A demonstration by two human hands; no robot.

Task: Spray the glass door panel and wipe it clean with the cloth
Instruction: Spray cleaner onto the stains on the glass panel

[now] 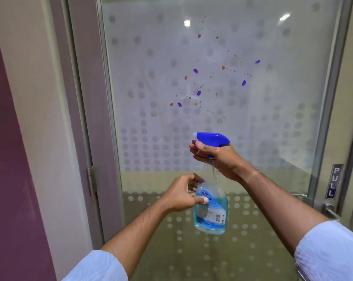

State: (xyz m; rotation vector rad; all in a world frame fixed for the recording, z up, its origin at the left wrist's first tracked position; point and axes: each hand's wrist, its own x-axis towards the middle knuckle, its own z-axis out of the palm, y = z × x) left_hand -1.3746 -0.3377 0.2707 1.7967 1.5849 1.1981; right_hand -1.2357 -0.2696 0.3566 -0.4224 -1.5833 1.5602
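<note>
spray bottle [211,201] is held upright before the stained middle of the glass door panel [212,78]. right hand [218,157] is closed round its neck for the trigger; left hand [183,194] pinches the body, steadying aim. cloth not seen.

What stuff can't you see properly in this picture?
- Cloth: none appears anywhere in the head view.
- Spray bottle label: print too small to read.
- Trigger: covered by the right hand, so pressed or not is unclear.
- Bottle's left side: covered by the left hand.
- Door handle: partly behind the right arm.
- Behind the glass door panel: blurred by frosting.
- Spots: wet or dry is unclear.
</note>
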